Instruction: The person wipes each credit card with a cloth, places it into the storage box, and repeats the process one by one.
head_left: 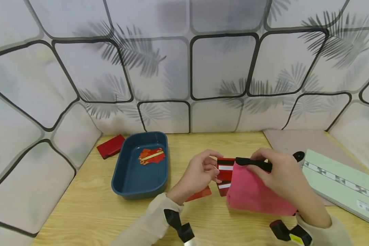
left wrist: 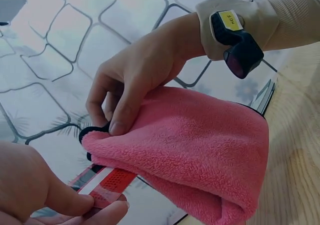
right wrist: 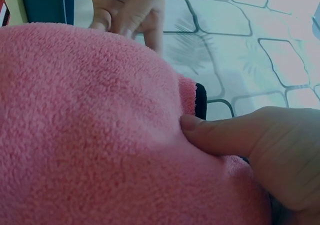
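My left hand (head_left: 200, 172) pinches a red card (head_left: 225, 175) with a dark band and a white stripe between thumb and fingers. The card's far end meets the folded edge of a pink plush cloth (head_left: 255, 194) with black edging. From above, my right hand (head_left: 279, 171) pinches that black-edged top between thumb and fingers, and the cloth hangs in folds below. A darker red card (head_left: 223, 190) with a white stripe shows just under the first, partly hidden by the cloth. In the right wrist view, the cloth (right wrist: 90, 125) covers the cards.
A blue basin (head_left: 118, 182) stands left, with red-orange gold-banded pieces (head_left: 152, 156) inside. Behind it lies a dark red flat item (head_left: 110, 146). An orange-red piece (head_left: 203, 194) lies beneath my left wrist. A pale green box (head_left: 341, 184) rests on a greyish board (head_left: 310, 141) at right.
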`<state>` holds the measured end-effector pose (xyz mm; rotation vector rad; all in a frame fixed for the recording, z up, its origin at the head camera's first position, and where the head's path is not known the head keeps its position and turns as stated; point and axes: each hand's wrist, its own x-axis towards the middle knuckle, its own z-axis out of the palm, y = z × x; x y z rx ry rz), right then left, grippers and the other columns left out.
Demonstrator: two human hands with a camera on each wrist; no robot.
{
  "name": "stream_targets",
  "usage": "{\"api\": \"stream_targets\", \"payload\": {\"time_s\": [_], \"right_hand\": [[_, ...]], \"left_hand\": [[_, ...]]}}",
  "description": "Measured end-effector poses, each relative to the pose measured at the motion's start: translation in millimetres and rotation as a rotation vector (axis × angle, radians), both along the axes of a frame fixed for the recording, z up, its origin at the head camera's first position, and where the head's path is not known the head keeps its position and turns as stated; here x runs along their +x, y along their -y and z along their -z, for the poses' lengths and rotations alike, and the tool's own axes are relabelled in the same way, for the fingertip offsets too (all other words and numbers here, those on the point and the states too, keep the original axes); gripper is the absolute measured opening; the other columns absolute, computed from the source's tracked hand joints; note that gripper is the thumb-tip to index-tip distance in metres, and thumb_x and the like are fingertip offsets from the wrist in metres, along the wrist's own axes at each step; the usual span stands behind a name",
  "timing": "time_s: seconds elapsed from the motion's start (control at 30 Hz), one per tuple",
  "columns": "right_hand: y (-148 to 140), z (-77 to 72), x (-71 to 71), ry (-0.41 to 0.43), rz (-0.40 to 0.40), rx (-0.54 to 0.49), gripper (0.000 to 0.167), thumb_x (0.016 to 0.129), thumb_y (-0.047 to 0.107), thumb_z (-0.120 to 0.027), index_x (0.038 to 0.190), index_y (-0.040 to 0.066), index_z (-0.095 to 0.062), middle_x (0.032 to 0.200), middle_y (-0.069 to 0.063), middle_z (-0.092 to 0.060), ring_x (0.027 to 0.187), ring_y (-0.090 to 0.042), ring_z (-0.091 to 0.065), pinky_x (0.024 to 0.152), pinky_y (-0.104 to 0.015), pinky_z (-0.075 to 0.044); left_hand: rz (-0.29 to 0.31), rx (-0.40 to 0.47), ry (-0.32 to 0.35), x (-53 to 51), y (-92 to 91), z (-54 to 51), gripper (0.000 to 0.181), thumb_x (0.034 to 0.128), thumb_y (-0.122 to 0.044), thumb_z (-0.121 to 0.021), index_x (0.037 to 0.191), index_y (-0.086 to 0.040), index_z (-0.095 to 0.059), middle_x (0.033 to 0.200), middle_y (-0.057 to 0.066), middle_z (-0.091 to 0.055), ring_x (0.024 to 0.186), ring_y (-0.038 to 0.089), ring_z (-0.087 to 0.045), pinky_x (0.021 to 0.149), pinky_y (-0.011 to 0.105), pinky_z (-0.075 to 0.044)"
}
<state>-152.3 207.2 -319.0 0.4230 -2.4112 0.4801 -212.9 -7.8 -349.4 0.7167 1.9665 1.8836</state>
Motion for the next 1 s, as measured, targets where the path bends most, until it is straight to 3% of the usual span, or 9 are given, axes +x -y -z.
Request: {"api": "stream_targets", "payload": {"time_s": [0.27, 0.5, 0.67, 0.8, 0.9, 1.0], "right_hand": [[-5.5, -4.1, -0.4, -0.003, 0.053, -0.006, 0.026, 0.067, 0.009, -0.085, 0.082, 0.019, -0.066, 0.074, 0.006, -0.067, 0.061, -0.009, -0.052, 0.054, -0.028, -0.039], [-11.7, -7.3, 1.2, 0.024, 0.142, -0.043, 0.022, 0.072, 0.01, -0.082, 0.085, 0.017, -0.066, 0.074, -0.004, -0.07, 0.063, -0.02, -0.059, 0.054, -0.035, -0.04], [-18.1, -8.5, 3.2, 0.066, 0.261, -0.025, 0.015, 0.075, 0.013, -0.079, 0.085, 0.014, -0.067, 0.076, -0.011, -0.069, 0.058, -0.028, -0.057, 0.048, -0.035, -0.036], [-19.5, -10.8, 3.1, 0.066, 0.272, -0.015, 0.01, 0.076, 0.014, -0.078, 0.082, 0.013, -0.07, 0.078, -0.012, -0.07, 0.063, -0.033, -0.06, 0.05, -0.041, -0.04], [-21.2, -14.6, 6.5, 0.084, 0.25, -0.038, 0.007, 0.077, 0.013, -0.076, 0.081, 0.014, -0.071, 0.077, -0.008, -0.07, 0.067, -0.03, -0.061, 0.055, -0.042, -0.042], [-19.2, -17.1, 11.6, 0.119, 0.209, -0.057, 0.009, 0.076, 0.009, -0.073, 0.082, 0.016, -0.071, 0.077, -0.003, -0.069, 0.069, -0.024, -0.059, 0.057, -0.038, -0.042]], "left_hand": [[-0.018, -0.002, -0.008, -4.0, 4.5, -4.8, 0.04, 0.0888, 0.017, -0.049, 0.124, 0.0, -0.054, 0.087, 0.01, -0.053, 0.066, 0.015, -0.057, 0.072, 0.047, -0.059], [-0.128, -0.002, -0.032, -6.7, 4.5, -5.5, 0.041, 0.0864, 0.016, -0.053, 0.122, -0.002, -0.06, 0.089, 0.016, -0.057, 0.065, 0.016, -0.06, 0.065, 0.035, -0.06], [-0.159, -0.008, 0.008, -5.4, 4.0, 1.1, 0.04, 0.086, 0.015, -0.056, 0.122, -0.001, -0.06, 0.091, 0.02, -0.058, 0.064, 0.015, -0.062, 0.067, 0.037, -0.06], [-0.203, -0.041, 0.01, -6.4, 6.6, 4.0, 0.04, 0.0851, 0.016, -0.057, 0.121, -0.001, -0.06, 0.089, 0.018, -0.06, 0.065, 0.015, -0.063, 0.067, 0.038, -0.06], [-0.19, -0.04, 0.001, -8.0, 6.8, 2.7, 0.04, 0.0852, 0.015, -0.058, 0.121, -0.001, -0.06, 0.089, 0.017, -0.062, 0.066, 0.016, -0.064, 0.067, 0.039, -0.06], [-0.138, -0.029, 0.005, -8.4, 6.7, 0.6, 0.039, 0.0861, 0.014, -0.057, 0.123, 0.0, -0.059, 0.088, 0.016, -0.063, 0.066, 0.017, -0.064, 0.07, 0.042, -0.059]]}}
